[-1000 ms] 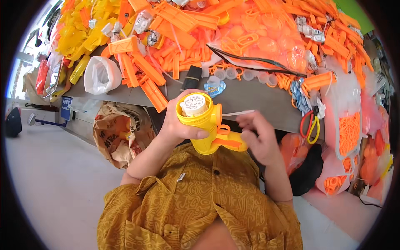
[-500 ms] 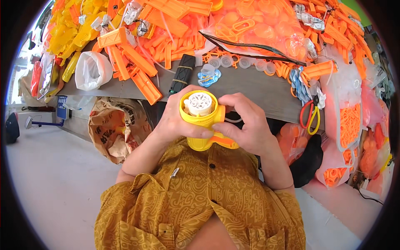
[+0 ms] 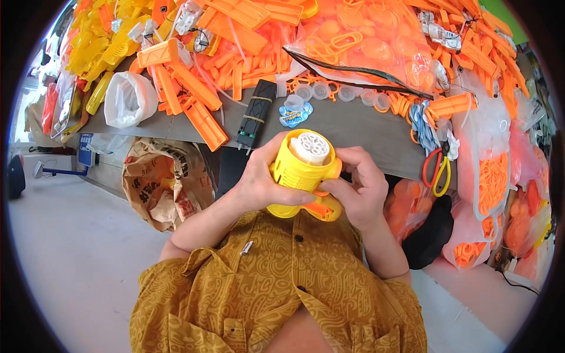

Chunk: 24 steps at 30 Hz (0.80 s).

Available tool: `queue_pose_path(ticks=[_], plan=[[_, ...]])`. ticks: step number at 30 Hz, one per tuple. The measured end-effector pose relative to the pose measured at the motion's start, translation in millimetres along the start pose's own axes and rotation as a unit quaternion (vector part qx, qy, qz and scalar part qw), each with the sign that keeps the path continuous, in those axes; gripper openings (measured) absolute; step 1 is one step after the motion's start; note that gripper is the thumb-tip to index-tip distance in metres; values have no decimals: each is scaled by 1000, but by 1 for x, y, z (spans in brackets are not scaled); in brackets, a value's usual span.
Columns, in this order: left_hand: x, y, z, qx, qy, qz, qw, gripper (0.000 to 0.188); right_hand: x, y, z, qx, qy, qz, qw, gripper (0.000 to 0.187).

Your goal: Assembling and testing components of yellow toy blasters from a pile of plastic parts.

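Note:
In front of my chest I hold a yellow toy bubble gun, tilted to the right. A white round insert with several holes sits in its wide mouth. My left hand wraps round the left side of the barrel, thumb across its front. The fingers and thumb of my right hand close on the small side piece at the barrel's right. Orange plastic shows at the handle, low on the gun. What lies behind my right fingers is hidden.
Orange and yellow plastic parts heap across the grey table. Near its edge lie a black battery pack, a blue sticker and clear cups. Red-and-yellow-handled scissors hang at the right. A brown paper bag stands below left.
The bubble gun has tipped to the right and shifted slightly right, showing more of its ribbed side. Both hands have moved with it and keep their hold.

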<state>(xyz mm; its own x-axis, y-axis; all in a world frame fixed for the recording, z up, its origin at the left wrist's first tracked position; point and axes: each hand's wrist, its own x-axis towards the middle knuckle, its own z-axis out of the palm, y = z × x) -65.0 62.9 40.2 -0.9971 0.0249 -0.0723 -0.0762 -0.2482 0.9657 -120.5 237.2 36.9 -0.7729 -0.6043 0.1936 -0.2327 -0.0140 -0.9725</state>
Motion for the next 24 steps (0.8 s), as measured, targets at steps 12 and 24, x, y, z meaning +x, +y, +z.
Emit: queue_pose_path(ticks=[12,24], plan=[[2,-8,-1,38,-30,-23,999,66,6,-10,-25,-154,-40,-16,987,69],[6,-6,7,174,-97,-48,979,63,18,-28,-19,-214,-144,42,965,59]])
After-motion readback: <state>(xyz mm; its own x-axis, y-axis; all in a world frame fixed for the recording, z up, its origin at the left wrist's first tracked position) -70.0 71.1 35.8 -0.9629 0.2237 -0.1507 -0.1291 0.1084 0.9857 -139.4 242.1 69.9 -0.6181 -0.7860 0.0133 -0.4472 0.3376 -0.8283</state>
